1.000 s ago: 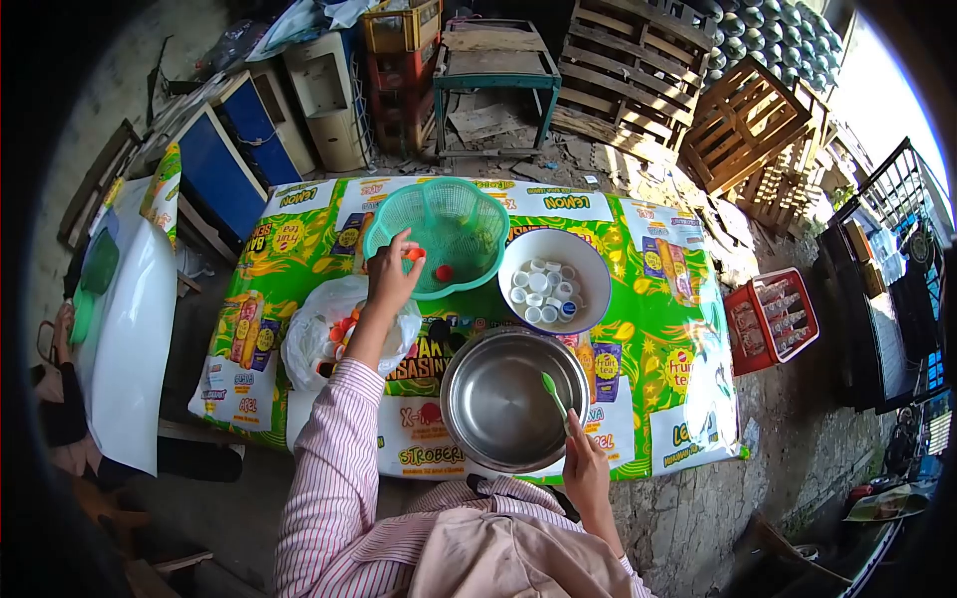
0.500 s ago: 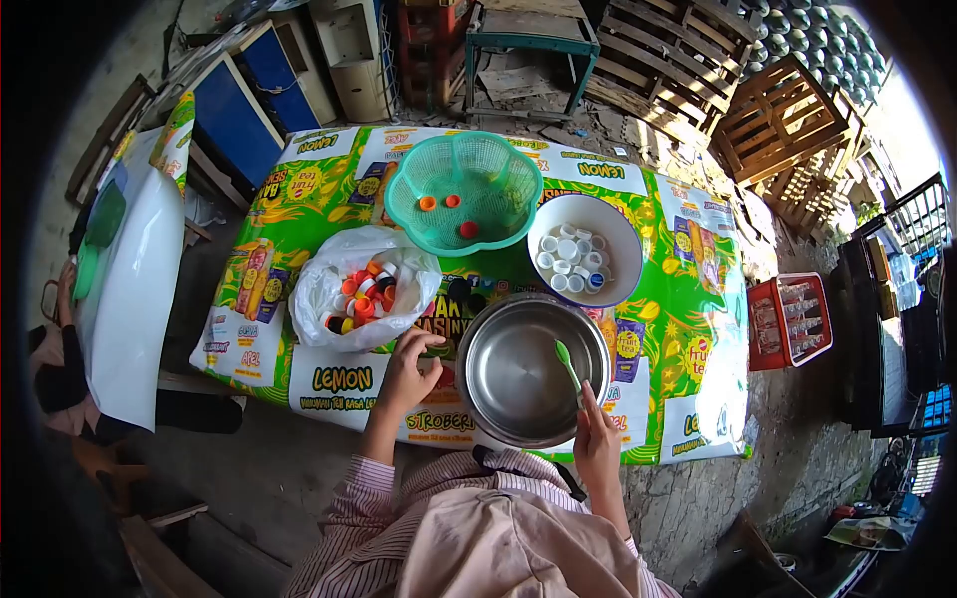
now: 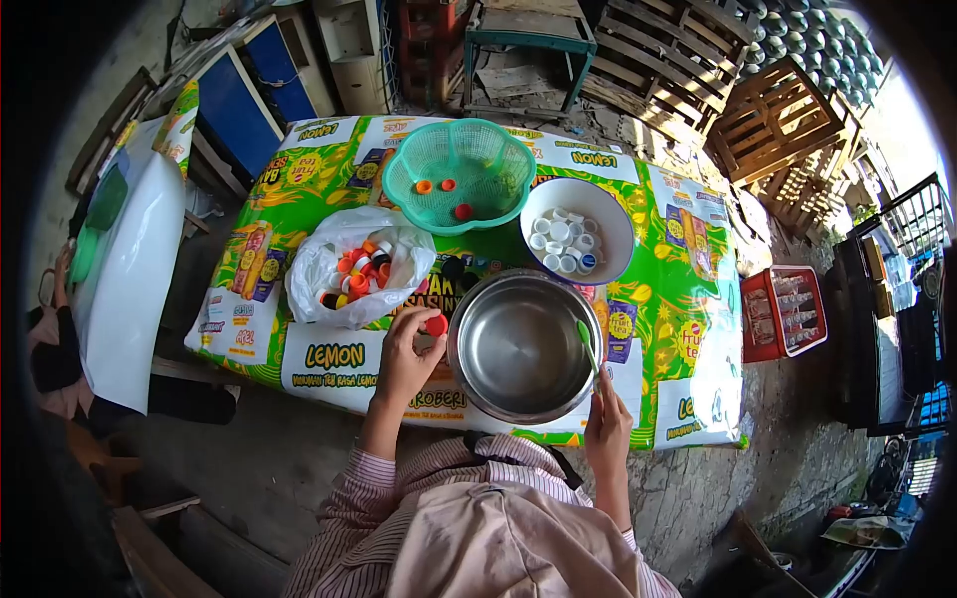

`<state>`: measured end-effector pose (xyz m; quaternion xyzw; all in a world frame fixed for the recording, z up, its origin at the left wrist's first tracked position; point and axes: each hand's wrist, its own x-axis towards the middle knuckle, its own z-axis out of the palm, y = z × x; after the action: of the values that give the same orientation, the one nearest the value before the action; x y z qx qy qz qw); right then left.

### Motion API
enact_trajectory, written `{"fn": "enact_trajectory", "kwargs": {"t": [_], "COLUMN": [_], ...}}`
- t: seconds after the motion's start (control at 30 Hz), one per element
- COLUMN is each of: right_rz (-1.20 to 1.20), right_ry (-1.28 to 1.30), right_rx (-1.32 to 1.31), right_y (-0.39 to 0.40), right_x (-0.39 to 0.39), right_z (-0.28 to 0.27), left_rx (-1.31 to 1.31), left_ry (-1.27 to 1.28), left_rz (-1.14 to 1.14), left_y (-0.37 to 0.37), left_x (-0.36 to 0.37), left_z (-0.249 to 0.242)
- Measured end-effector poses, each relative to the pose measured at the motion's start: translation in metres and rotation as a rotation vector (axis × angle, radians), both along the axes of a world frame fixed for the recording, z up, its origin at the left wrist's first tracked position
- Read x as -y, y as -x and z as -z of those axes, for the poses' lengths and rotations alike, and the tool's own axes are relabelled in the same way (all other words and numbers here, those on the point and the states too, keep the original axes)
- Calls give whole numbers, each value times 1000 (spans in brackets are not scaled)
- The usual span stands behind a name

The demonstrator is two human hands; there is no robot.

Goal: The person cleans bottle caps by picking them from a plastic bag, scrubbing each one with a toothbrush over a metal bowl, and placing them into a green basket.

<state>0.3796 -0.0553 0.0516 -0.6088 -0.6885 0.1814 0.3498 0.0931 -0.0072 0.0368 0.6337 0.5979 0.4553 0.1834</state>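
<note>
Red cap (image 3: pixel 437 326) newly pinched in left hand (image 3: pixel 407 361), near steel bowl (image 3: pixel 518 349); right hand (image 3: pixel 607 429) still gripping green utensil (image 3: pixel 585 337).

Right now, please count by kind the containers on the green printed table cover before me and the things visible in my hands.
Green plastic basket: 1
White round bowl with blue rim: 1
Round shiny metal bowl: 1
White plastic bag: 1
Small red round cap, left hand: 1
Slim green tool, right hand: 1
Total: 6

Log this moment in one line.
left hand: pinching red bottle cap | right hand: holding green toothbrush-like tool, at edge of steel basin | white caps: in blue-rimmed bowl
</note>
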Motion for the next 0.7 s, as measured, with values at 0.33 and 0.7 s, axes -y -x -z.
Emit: {"fn": "enact_trajectory", "kwargs": {"t": [0.33, 0.7], "right_rz": [114, 156], "right_ry": [-1, 13], "right_rx": [-51, -37], "right_y": [-18, -25], "right_x": [14, 25], "right_z": [-6, 5], "left_rx": [-356, -287], "left_ry": [362, 441], "left_rz": [576, 503], "left_y": [-77, -78], "left_x": [-29, -28], "left_z": [34, 47]}}
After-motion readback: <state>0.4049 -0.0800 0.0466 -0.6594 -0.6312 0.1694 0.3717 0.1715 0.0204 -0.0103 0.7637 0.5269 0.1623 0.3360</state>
